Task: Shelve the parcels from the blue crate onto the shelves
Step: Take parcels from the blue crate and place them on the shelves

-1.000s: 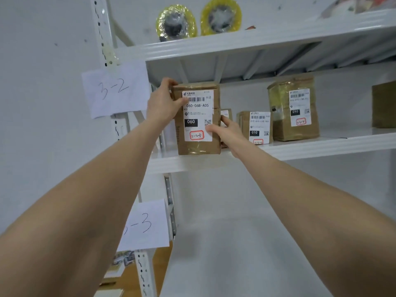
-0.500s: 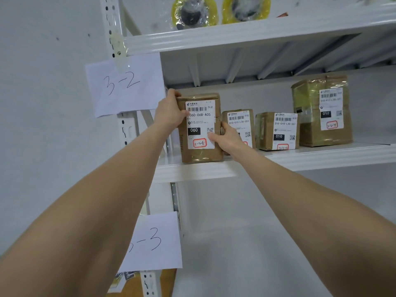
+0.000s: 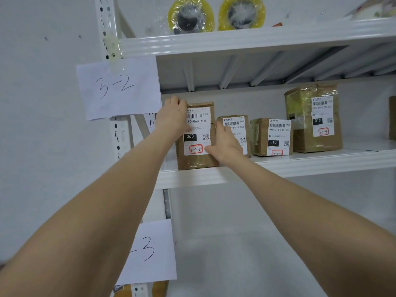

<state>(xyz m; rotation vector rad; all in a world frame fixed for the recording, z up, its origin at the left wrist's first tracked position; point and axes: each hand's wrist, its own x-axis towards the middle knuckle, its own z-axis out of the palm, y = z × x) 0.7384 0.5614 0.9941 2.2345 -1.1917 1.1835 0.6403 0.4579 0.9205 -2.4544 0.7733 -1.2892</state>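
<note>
A brown cardboard parcel (image 3: 198, 133) with a white label reading 060 stands upright at the left end of the white shelf (image 3: 278, 168). My left hand (image 3: 173, 116) grips its upper left corner, fingers curled over the top. My right hand (image 3: 225, 142) holds its right edge, thumb on the label, fingers behind the side. Its base rests on the shelf. The blue crate is out of view.
To the right stand a small parcel (image 3: 237, 129), a second 010 parcel (image 3: 272, 136) and a taller taped parcel (image 3: 312, 118). Paper signs "3-2" (image 3: 117, 86) and "-3" (image 3: 150, 251) hang on the upright. Two yellow tape rolls (image 3: 192, 16) sit on the shelf above.
The parcel has gone from the shelf's front edge deeper onto the shelf, at the left end beside the small parcel. Both hands stayed on it. The view shifted left.
</note>
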